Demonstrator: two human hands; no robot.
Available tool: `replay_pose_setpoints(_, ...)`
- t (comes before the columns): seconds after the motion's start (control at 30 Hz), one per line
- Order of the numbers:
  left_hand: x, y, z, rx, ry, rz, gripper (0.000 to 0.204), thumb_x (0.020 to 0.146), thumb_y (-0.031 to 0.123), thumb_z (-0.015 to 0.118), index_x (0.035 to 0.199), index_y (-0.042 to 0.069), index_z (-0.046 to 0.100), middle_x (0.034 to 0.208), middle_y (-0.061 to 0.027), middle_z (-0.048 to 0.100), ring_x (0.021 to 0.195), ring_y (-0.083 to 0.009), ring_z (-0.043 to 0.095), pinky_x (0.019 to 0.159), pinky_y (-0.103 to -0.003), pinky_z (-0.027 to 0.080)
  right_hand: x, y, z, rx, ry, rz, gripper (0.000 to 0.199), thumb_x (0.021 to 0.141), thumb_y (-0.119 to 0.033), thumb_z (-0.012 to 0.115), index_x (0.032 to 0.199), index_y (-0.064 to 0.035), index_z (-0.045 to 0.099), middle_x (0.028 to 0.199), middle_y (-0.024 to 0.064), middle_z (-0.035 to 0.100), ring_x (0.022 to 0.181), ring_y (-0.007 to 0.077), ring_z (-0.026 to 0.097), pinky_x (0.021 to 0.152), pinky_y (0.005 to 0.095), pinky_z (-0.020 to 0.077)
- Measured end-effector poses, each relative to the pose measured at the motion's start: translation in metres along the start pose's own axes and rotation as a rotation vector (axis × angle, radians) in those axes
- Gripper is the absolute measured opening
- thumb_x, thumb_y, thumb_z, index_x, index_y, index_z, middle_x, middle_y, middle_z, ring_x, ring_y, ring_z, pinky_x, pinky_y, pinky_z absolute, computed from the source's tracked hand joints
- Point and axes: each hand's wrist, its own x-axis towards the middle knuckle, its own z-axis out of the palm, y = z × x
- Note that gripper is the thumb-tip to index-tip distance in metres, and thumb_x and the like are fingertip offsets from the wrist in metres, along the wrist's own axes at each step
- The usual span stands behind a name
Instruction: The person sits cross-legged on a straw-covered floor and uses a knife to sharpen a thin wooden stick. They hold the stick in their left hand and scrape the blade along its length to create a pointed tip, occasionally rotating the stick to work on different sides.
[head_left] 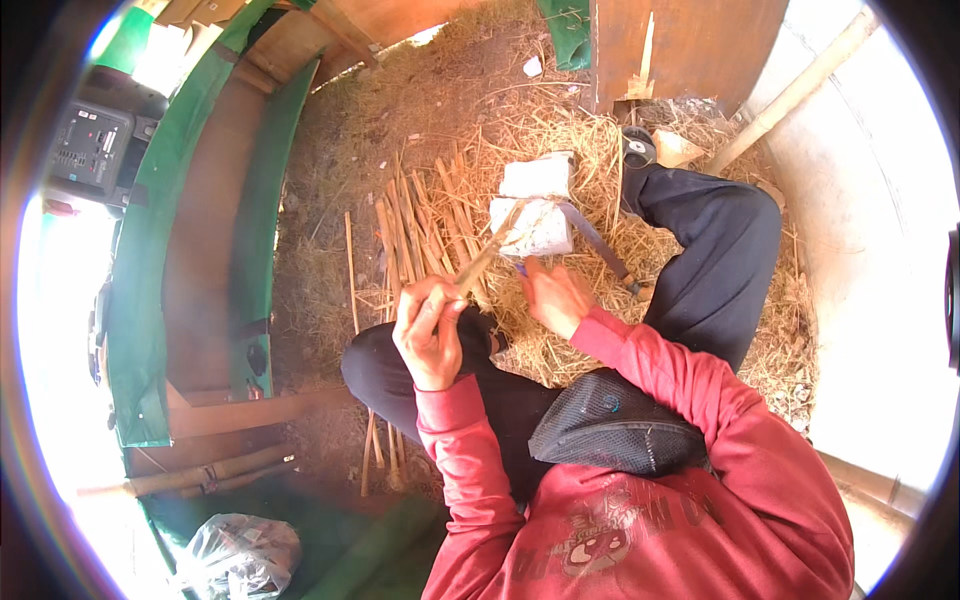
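Note:
My left hand is closed on the lower end of a bamboo strip, which slants up to the right so that its far end lies over a white block. Just right of the strip my right hand is closed, with a bit of a small blue thing showing at its fingertips; the rest is hidden by the fingers. A long-bladed knife rests with its blade end against the block and its handle on the straw. Behind stands a second white block.
Several split bamboo strips lie left of the blocks on straw. My bent legs flank the work spot. A green-edged wooden partition runs along the left, a plastic bag sits lower left, and a bamboo pole leans at right.

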Motion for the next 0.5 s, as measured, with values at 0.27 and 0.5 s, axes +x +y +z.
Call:
replay_pose_setpoints(0.27, 0.004, 0.006, -0.004, -0.011, 0.037, -0.075, 0.017, 0.082, -0.007, 0.072, 0.097, 0.0, 0.069, 0.094, -0.0087, 0.066, 0.09, -0.024, 0.068, 0.081, -0.033, 0.054, 0.018, 0.011, 0.007, -0.014, 0.041, -0.043, 0.023, 0.1, -0.022, 0.055, 0.112, -0.0023, 0.056, 0.061, 0.0229, 0.063, 0.053, 0.0448, 0.064, 0.05, 0.0546, 0.0512)
replay_pose_setpoints(0.5, -0.002, 0.003, -0.004, -0.002, 0.096, -0.152, 0.017, 0.081, -0.008, 0.072, 0.096, -0.002, 0.068, 0.094, -0.0093, 0.065, 0.089, -0.0233, 0.066, 0.083, -0.033, 0.053, 0.008, -0.026, 0.015, 0.082, 0.18, -0.234, 0.022, 0.1, -0.023, 0.056, 0.105, -0.0024, 0.057, 0.058, 0.0223, 0.061, 0.052, 0.0442, 0.063, 0.049, 0.0548, 0.0495)
